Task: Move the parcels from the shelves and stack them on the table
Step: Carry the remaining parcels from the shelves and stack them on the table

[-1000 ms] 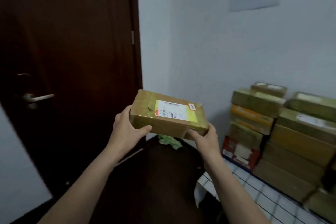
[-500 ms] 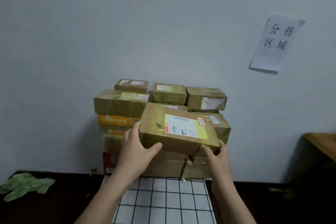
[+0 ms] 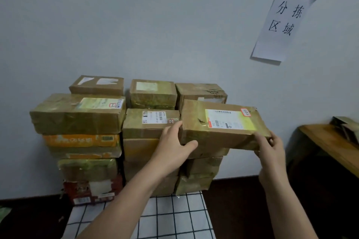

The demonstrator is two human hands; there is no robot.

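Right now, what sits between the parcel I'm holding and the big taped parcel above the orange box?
Head view: a barcode-labelled parcel lies between the held parcel and the big taped parcel; your left hand overlaps its right end.

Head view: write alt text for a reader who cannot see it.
A left hand and right hand grip a taped cardboard parcel with a yellow label at the upper right of a parcel stack piled against a pale wall on a checked cloth. A handwritten paper sign hangs on the wall, upper right.
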